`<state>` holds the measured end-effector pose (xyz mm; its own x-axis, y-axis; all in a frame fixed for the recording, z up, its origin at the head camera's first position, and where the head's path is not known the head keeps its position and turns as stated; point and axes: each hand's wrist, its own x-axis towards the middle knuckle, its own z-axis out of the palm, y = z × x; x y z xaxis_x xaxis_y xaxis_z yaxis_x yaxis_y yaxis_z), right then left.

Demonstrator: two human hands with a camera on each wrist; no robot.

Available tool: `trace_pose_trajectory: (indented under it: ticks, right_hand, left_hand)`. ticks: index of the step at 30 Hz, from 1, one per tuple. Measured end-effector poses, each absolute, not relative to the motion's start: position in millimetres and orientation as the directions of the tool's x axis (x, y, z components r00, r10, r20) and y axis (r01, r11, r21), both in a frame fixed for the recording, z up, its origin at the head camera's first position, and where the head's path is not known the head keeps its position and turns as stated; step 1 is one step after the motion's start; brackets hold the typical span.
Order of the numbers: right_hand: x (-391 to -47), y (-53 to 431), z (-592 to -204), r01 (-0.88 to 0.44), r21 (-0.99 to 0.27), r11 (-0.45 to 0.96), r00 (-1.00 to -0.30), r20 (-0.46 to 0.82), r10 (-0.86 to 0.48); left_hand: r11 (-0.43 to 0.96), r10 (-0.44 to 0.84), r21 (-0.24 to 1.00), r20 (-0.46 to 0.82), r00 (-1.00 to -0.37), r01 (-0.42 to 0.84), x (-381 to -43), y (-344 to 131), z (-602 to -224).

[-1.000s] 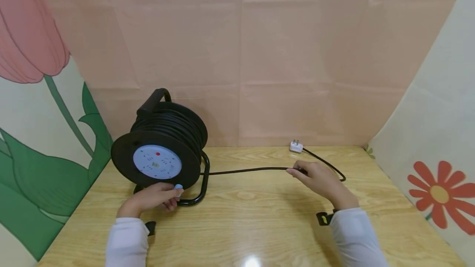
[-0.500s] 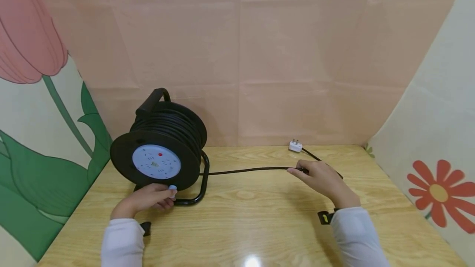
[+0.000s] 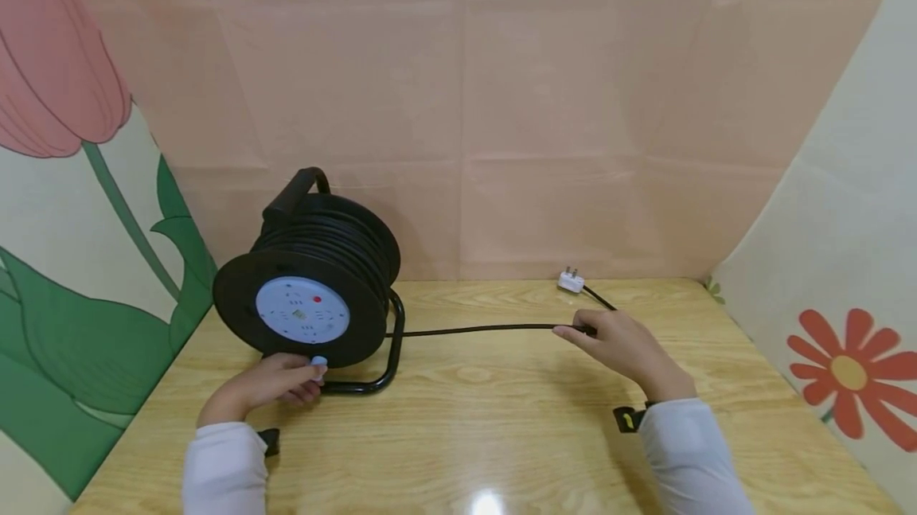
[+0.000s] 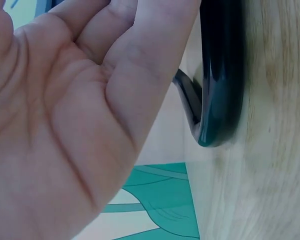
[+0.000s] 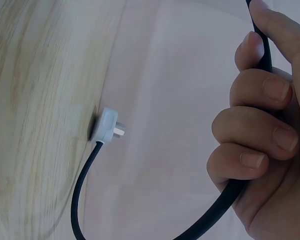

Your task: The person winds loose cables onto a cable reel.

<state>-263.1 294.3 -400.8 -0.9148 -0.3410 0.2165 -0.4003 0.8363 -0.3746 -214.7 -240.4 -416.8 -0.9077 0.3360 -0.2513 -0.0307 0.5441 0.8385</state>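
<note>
On the left of the table stands a black cable reel (image 3: 231, 292) with a round pale blue socket panel (image 3: 286, 328) on its front. My left hand (image 3: 261, 386) pinches the small light blue crank knob (image 3: 319, 361) at the reel's lower rim; in the left wrist view the palm hides the knob. From the reel a black cable (image 3: 466, 330) runs right to my right hand (image 3: 619, 348), whose fingers curl round it, as the right wrist view shows. Past that hand the cable bends back to a white plug (image 3: 571, 282), lying near the wall with its prongs up.
The reel's black tube frame (image 3: 397, 340) rests on the wooden table (image 3: 458, 435), and its carrying handle (image 3: 290, 195) rises at the top. A pink wall sheet (image 3: 544, 101) closes the back. Flower-printed sheets stand at both sides.
The left hand and the knob have moved left along the reel's lower rim, and the socket panel has turned clockwise. Less cable shows beyond the right hand, which stays nearly in place.
</note>
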Motion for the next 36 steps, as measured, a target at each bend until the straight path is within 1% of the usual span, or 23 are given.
trace_pose_trajectory:
  ticks: [13,17,23,31,36]
  right_hand:
    - [-261.8,295.4,-399.9,-0.414,-0.363,0.835,-0.907,0.238,-0.346]
    - [-261.5,295.6,-398.7,-0.417,-0.365,0.832,-0.907,0.231,-0.353]
    - [-259.2,298.9,-397.4,-0.387,-0.378,0.841,-0.920,0.216,-0.326]
    - [-259.7,300.5,-397.8,-0.385,-0.380,0.841,-0.921,0.215,-0.324]
    - [-260.2,302.2,-398.1,-0.381,-0.375,0.845,-0.922,0.225,-0.315]
  left_hand:
    - [0.552,0.285,0.833,-0.235,-0.929,-0.041,-210.3,-257.5,-419.0]
    - [0.572,0.236,0.819,-0.221,-0.946,-0.049,-209.4,-261.7,-419.5]
    - [0.588,0.154,0.806,-0.202,-0.967,-0.075,-207.3,-267.9,-420.3]
    - [0.535,0.056,0.835,-0.186,-0.981,-0.128,-201.0,-278.3,-422.8]
    - [0.516,0.019,0.850,-0.141,-0.990,-0.111,-197.1,-284.5,-418.8]
